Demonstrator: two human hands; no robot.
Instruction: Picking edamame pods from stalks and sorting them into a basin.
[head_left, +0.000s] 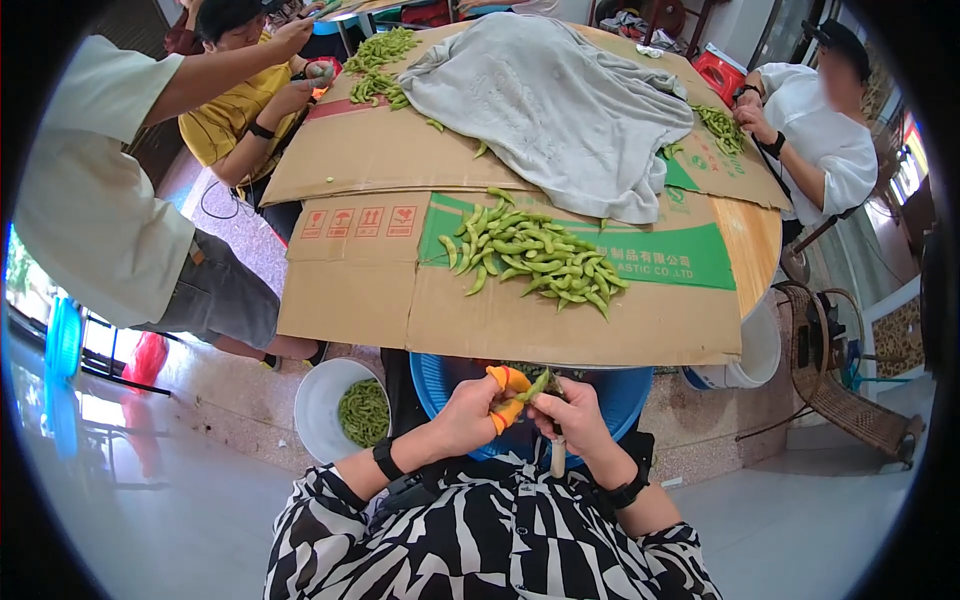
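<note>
My left hand (466,416), with orange covers on its fingertips, pinches a green soybean pod (538,386) over a blue basin (428,384). Close against it, my right hand (582,420) is closed round a tool whose pale handle (557,458) sticks out below the fingers. The tool's working end is hard to make out at the pod. On the cardboard (350,290) in front of me lies a heap of soybean pods (545,255). Much of the basin's inside is hidden behind my hands.
A white bucket (318,388) partly filled with pods stands on the floor at left; another white bucket (765,350) is at right. Grey cloth (550,100) covers a mound on the table. Other people (820,150) work around it. A woven chair (840,385) stands right.
</note>
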